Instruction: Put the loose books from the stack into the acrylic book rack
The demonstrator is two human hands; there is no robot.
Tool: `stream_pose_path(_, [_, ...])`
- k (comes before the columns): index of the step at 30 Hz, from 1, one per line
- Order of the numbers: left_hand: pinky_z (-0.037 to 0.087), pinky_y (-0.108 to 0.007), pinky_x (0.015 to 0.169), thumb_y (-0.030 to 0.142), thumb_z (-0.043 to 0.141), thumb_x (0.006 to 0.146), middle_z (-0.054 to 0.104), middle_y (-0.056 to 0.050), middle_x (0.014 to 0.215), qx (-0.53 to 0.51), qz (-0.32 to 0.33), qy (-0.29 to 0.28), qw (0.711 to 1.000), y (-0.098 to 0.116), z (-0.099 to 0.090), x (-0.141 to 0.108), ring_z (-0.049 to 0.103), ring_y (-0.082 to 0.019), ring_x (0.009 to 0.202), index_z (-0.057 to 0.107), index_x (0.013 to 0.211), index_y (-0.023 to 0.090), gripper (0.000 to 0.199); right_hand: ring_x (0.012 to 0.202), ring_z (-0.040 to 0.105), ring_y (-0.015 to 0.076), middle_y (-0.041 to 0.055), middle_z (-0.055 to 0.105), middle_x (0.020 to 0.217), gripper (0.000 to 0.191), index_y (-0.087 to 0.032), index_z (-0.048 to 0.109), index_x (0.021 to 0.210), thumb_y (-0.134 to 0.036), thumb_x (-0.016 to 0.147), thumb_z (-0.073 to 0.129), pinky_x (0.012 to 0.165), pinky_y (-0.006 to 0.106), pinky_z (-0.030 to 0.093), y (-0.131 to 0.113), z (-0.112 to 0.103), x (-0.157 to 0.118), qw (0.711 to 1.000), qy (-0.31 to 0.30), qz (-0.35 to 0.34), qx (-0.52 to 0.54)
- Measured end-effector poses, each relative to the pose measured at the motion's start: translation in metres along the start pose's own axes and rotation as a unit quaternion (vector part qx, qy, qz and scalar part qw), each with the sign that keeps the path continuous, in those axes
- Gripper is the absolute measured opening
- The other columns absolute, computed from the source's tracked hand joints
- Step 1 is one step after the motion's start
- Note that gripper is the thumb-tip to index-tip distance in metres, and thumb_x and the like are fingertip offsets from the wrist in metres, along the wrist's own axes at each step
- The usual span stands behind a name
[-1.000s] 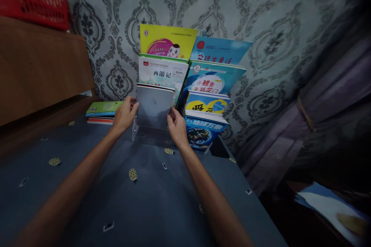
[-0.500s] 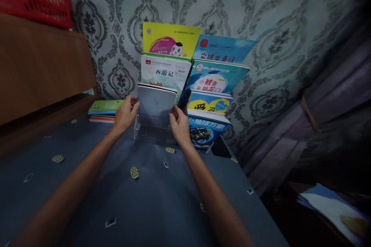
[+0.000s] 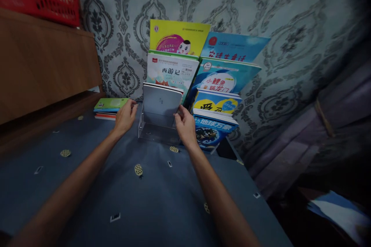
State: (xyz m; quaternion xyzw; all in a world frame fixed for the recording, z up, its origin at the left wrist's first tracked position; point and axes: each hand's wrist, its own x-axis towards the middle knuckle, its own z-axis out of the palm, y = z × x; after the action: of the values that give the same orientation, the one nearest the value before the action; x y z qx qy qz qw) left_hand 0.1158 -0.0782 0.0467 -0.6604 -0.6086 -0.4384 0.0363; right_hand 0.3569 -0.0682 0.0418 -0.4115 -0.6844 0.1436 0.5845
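Note:
A small grey notebook [image 3: 161,100] stands upright in the front tier of a clear acrylic book stand [image 3: 156,131]. My right hand [image 3: 186,126] is at its right edge, thumb and fingers closed on that side. To the left of the notebook, my left hand [image 3: 125,117] is apart from it, holding nothing, with thumb and forefinger spread. Behind the notebook rise a white book with a landscape cover [image 3: 174,70] and a yellow book [image 3: 179,32]. In the right column stand several blue books, among them a light blue one [image 3: 237,46] and a globe-cover book [image 3: 211,133].
A low stack of thin books [image 3: 111,104] lies left of the stand. Along the left side is a wooden cabinet [image 3: 49,58] bearing a red plastic basket [image 3: 52,0]. Patterned wallpaper backs the table [image 3: 95,193]. A purple curtain [image 3: 304,135] hangs at the right.
My left hand has come off the notebook's left edge, leaving a gap. My right hand stays at the right edge. The whole view has shifted slightly.

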Motion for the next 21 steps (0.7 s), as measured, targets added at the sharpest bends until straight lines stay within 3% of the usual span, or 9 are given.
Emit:
stream_pose_path(7, [0.041,-0.047,0.101,0.026,0.038,0.094,0.061,-0.020,0.123,0.190,-0.057,-0.030,0.980,-0.071,-0.001,0.000,0.051,-0.036,0.121,0.058,0.118,0.015,0.034,0.094,0.068,0.0287,0.0163,0.069,0.113,0.052,-0.013,0.055,0.139,-0.026,0.089,0.052,0.091,0.049,0.055,-0.014,-0.005,-0.021,0.997,0.001,-0.003,-0.071])
stream_pose_path(10, [0.039,-0.053,0.102,0.026,0.038,0.093,0.057,-0.026,0.131,0.210,-0.077,-0.044,0.974,-0.098,-0.002,0.007,0.044,-0.041,0.131,0.056,0.123,0.012,0.039,0.091,0.067,0.0264,0.0143,0.066,0.109,0.054,-0.015,0.048,0.145,-0.025,0.092,0.050,0.090,0.046,0.056,-0.026,-0.004,-0.044,0.997,-0.005,-0.029,-0.073])
stream_pose_path(13, [0.036,-0.058,0.105,0.025,0.039,0.093,0.056,-0.026,0.135,0.226,-0.086,-0.068,0.968,-0.118,0.001,0.015,0.037,-0.043,0.138,0.056,0.126,0.012,0.040,0.102,0.066,0.0267,0.0158,0.062,0.124,0.052,-0.020,0.046,0.148,-0.023,0.096,0.045,0.094,0.048,0.056,-0.039,0.000,-0.077,0.998,-0.015,-0.035,-0.044])
stream_pose_path(17, [0.032,-0.063,0.107,0.027,0.040,0.094,0.056,-0.025,0.139,0.241,-0.090,-0.098,0.961,-0.137,0.010,0.028,0.035,-0.043,0.141,0.056,0.128,0.014,0.040,0.123,0.060,0.0249,0.0103,0.060,0.134,0.047,-0.030,0.054,0.141,-0.016,0.097,0.044,0.103,0.044,0.053,-0.042,0.009,-0.126,0.994,-0.089,-0.059,-0.014])
stream_pose_path(21, [0.026,-0.065,0.112,0.032,0.038,0.096,0.053,-0.023,0.144,0.258,-0.094,-0.127,0.953,-0.149,0.024,0.043,0.032,-0.041,0.144,0.057,0.130,0.013,0.043,0.116,0.066,0.0220,0.0106,0.064,0.128,0.042,-0.027,0.062,0.131,-0.011,0.095,0.046,0.096,0.037,0.058,-0.031,0.014,-0.154,0.983,-0.174,-0.059,-0.024])
